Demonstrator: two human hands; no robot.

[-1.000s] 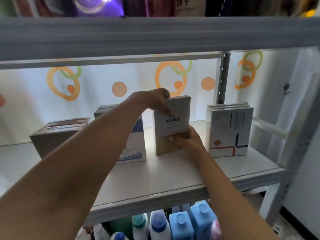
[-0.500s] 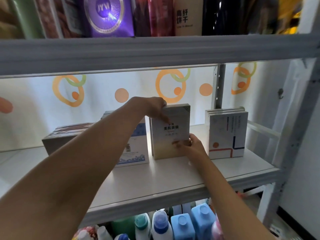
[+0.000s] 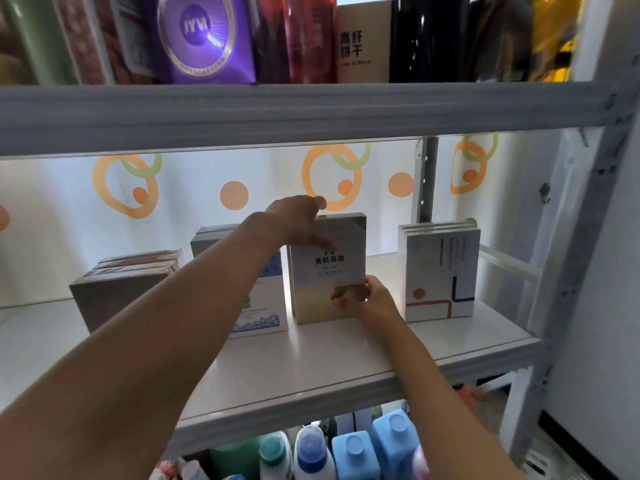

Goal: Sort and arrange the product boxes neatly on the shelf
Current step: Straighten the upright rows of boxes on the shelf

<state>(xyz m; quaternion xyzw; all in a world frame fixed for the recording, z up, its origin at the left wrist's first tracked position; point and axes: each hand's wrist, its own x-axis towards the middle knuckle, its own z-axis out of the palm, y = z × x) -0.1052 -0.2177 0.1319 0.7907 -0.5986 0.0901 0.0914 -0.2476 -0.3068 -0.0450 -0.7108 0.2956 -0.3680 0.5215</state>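
A white-and-gold box [image 3: 325, 271] with black print stands upright in the middle of the white shelf [image 3: 311, 362]. My left hand [image 3: 298, 221] grips its top left corner, thumb down on the front face. My right hand [image 3: 370, 301] holds its lower right corner, thumb on the front. Left of it stands a white-and-blue box [image 3: 258, 315], mostly hidden behind my left forearm. Brown wrapped boxes [image 3: 117, 289] lie flat at the far left. A group of white boxes with red and blue lines [image 3: 440, 271] stands at the right.
A grey shelf board [image 3: 311, 112] runs overhead, carrying a purple box [image 3: 204, 36] and other packages. Grey uprights [image 3: 581, 237] frame the right side. Blue and white detergent bottles [image 3: 353, 452] stand on the level below.
The white-and-gold box went from lifted and tilted to standing flat on the shelf. My right hand slid to its lower right corner. The camera tilted up a little.
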